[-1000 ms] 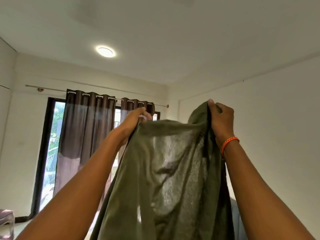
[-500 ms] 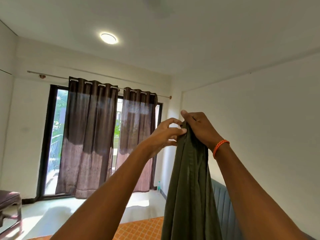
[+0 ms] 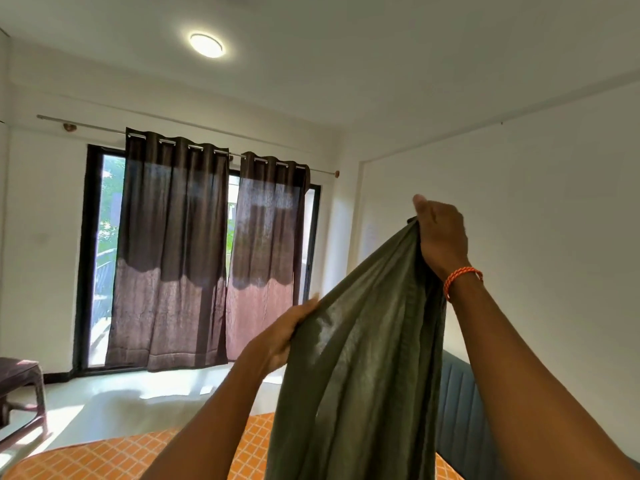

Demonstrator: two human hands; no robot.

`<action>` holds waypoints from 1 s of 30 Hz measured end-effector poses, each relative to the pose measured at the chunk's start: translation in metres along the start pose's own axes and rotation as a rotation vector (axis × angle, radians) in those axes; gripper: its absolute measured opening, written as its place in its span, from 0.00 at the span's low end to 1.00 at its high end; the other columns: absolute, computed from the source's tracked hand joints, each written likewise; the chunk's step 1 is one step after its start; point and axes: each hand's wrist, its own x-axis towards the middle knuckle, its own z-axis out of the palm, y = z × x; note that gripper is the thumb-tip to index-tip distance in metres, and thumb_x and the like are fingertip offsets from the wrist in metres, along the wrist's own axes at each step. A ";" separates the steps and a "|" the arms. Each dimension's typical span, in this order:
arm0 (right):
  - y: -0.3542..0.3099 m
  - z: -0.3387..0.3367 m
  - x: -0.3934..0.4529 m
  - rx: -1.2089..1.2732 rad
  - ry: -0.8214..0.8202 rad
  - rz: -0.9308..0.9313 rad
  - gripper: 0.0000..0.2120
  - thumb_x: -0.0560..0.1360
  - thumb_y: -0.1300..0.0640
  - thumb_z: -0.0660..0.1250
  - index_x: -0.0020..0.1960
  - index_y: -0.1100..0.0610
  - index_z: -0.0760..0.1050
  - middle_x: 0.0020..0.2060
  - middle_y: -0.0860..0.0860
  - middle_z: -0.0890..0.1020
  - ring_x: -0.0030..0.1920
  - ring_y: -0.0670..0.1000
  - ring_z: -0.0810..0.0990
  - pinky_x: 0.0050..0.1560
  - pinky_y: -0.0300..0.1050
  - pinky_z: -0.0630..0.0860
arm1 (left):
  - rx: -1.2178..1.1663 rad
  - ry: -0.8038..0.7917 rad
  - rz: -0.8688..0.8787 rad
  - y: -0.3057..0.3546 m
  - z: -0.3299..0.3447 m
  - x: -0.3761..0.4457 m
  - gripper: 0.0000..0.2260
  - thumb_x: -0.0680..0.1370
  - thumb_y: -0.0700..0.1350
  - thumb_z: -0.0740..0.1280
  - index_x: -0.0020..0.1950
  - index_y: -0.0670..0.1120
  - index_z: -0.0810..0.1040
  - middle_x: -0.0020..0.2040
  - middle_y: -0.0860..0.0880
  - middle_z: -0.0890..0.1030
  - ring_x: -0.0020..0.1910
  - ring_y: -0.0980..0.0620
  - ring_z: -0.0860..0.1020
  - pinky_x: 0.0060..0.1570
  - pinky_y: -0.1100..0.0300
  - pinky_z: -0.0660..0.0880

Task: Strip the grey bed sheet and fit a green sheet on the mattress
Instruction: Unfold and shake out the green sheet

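Since half a second ago, both hands have parted: the left hand point(image 3: 289, 329) has dropped toward 7 o'clock of the right, its fingers pinching a lower fold of the green sheet point(image 3: 360, 368). Up at 1 o'clock, the right hand point(image 3: 440, 233) grips the sheet's top edge, fingers curled round it, and the cloth hangs above the orange checked mattress point(image 3: 114, 455).

The left hand point(image 3: 287, 332), which met the right hand point(image 3: 441, 235) at the top of the green sheet point(image 3: 360, 375) half a second ago, has slid down toward seven o'clock, spreading the bunched cloth into a slanted edge between them.
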 end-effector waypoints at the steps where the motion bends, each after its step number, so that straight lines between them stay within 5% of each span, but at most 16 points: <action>1: 0.005 -0.008 0.004 -0.021 0.064 0.018 0.28 0.86 0.41 0.55 0.33 0.58 0.65 0.30 0.52 0.74 0.31 0.52 0.71 0.34 0.47 0.65 | -0.014 0.073 -0.041 -0.024 -0.015 -0.004 0.23 0.81 0.59 0.70 0.65 0.41 0.83 0.62 0.39 0.84 0.64 0.39 0.82 0.71 0.41 0.74; 6: 0.036 -0.028 0.017 0.100 0.191 0.127 0.25 0.86 0.44 0.56 0.33 0.52 0.59 0.29 0.50 0.64 0.32 0.50 0.63 0.36 0.48 0.62 | 0.278 0.183 -0.203 -0.092 -0.073 -0.024 0.15 0.81 0.51 0.71 0.59 0.41 0.87 0.58 0.40 0.86 0.61 0.40 0.82 0.71 0.40 0.73; 11: 0.054 -0.017 0.013 0.179 0.094 0.182 0.24 0.84 0.47 0.62 0.32 0.53 0.61 0.28 0.50 0.64 0.32 0.50 0.63 0.37 0.48 0.62 | 0.392 0.319 0.092 -0.023 -0.066 -0.004 0.16 0.86 0.51 0.62 0.53 0.42 0.84 0.51 0.41 0.84 0.56 0.39 0.82 0.57 0.48 0.79; 15: 0.047 -0.008 0.007 0.274 -0.038 0.211 0.13 0.78 0.53 0.72 0.39 0.56 0.72 0.35 0.51 0.76 0.36 0.49 0.74 0.40 0.43 0.71 | 0.459 0.361 0.355 0.048 -0.049 0.023 0.11 0.85 0.42 0.67 0.44 0.49 0.83 0.39 0.52 0.83 0.43 0.54 0.80 0.43 0.61 0.74; 19: 0.026 0.011 -0.003 0.389 -0.275 0.098 0.02 0.77 0.57 0.74 0.46 0.52 0.82 0.47 0.49 0.86 0.45 0.49 0.82 0.46 0.42 0.76 | 0.489 0.346 0.494 0.105 -0.023 0.033 0.14 0.83 0.42 0.70 0.40 0.57 0.85 0.42 0.51 0.82 0.44 0.53 0.79 0.49 0.57 0.74; 23: -0.014 0.038 -0.018 0.465 -0.534 -0.027 0.09 0.82 0.50 0.69 0.56 0.51 0.86 0.55 0.44 0.86 0.59 0.44 0.83 0.62 0.38 0.76 | 0.477 0.224 0.557 0.138 0.022 0.030 0.06 0.82 0.44 0.71 0.46 0.53 0.86 0.49 0.44 0.85 0.51 0.46 0.82 0.57 0.50 0.79; 26: -0.033 0.058 -0.029 0.467 -0.688 -0.008 0.16 0.83 0.45 0.65 0.59 0.54 0.84 0.53 0.49 0.87 0.55 0.47 0.84 0.59 0.37 0.79 | 0.376 0.130 0.590 0.148 0.047 0.025 0.05 0.80 0.41 0.72 0.49 0.48 0.87 0.51 0.40 0.85 0.51 0.45 0.83 0.59 0.50 0.81; 30: -0.037 0.062 -0.036 0.709 -0.632 0.113 0.14 0.82 0.51 0.67 0.50 0.61 0.83 0.45 0.55 0.84 0.47 0.52 0.83 0.53 0.45 0.80 | 0.247 0.144 0.545 0.148 0.042 0.017 0.03 0.78 0.39 0.74 0.50 0.42 0.85 0.49 0.47 0.86 0.51 0.51 0.83 0.57 0.54 0.81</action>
